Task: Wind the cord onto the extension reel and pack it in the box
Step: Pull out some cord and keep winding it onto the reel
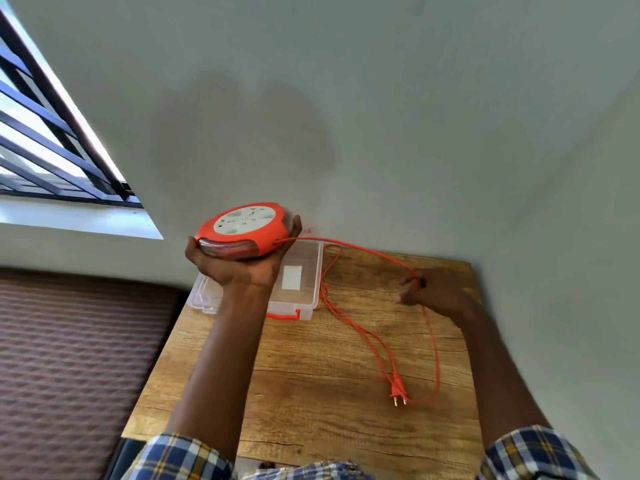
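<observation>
The left hand (242, 268) cradles the round orange plastic reel (242, 232) above the clear plastic box (304, 271). Its orange cord (346, 244) runs rightward to the right hand (426, 289), which pinches it over the wooden surface (311, 375).

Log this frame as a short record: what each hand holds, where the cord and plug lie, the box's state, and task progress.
left hand: raised, holding the extension reel from beneath, socket face up
right hand: fingers pinching the cord
cord: partly wound; runs from reel to right hand, loose loops on the wooden table
plug: lying on the table, unplugged
box: clear plastic, on the table behind the left hand; lid state unclear
progress: winding unfinished, reel not packed
</observation>
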Tool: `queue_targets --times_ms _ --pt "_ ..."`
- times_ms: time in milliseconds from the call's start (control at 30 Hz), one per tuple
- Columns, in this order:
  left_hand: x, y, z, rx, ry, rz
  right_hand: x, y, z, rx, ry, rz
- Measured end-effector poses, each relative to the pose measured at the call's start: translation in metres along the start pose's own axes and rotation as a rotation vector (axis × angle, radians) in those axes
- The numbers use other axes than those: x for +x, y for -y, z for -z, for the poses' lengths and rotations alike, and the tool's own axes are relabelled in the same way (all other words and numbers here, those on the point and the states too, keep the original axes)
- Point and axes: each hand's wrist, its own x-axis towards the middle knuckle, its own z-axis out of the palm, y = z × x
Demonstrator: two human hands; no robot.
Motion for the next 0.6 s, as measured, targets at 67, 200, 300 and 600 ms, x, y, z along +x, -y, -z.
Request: queue_targets --times_ms 67,200,300,600 --pt "-0.003 0.004 0.007 0.143 0.056 -0.008 -0.011 0.014 0.002 -0.028 0.203 0.039" --pt "-0.006 0.009 0.007 0.452 0.118 0.099 -0.028 0.053 -0.014 -0.057 -0.038 0.202" --pt "-0.006 0.014 -0.003 0.626 0.147 0.275 -0.043 0.080 -0.032 0.027 -0.371 0.459" --pt "-0.011 0.036 -0.015 0.775 0.341 0.802 -0.068 0.092 -0.035 -0.101 -0.317 0.700"
